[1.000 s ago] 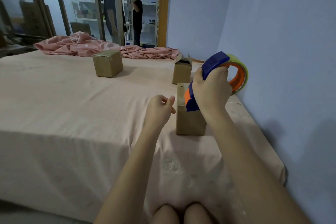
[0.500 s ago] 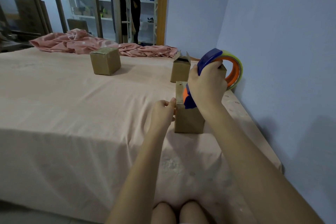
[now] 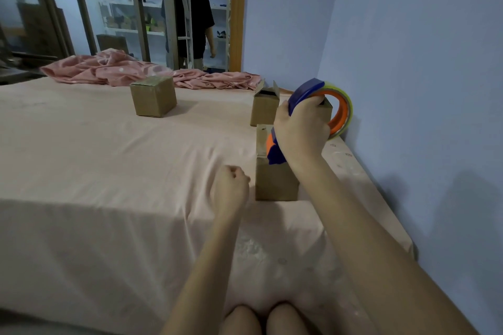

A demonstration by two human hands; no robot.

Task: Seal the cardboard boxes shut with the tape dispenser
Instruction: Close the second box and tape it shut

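— What has moved since we last looked?
— Our left hand [image 3: 230,187] has drawn back from the nearest box [image 3: 275,182], curled into an empty fist beside it.
— And our right hand [image 3: 299,132]?
— It grips the tape dispenser [image 3: 321,109] above that box.

Blue/orange dispenser [image 3: 313,114] w/ clear tape roll, raised above near box [image 3: 275,171], which stands upright, one flap up. Mid box [image 3: 264,110] behind, flaps open. Far box [image 3: 153,95] left, closed, top prob. taped. All on bed.
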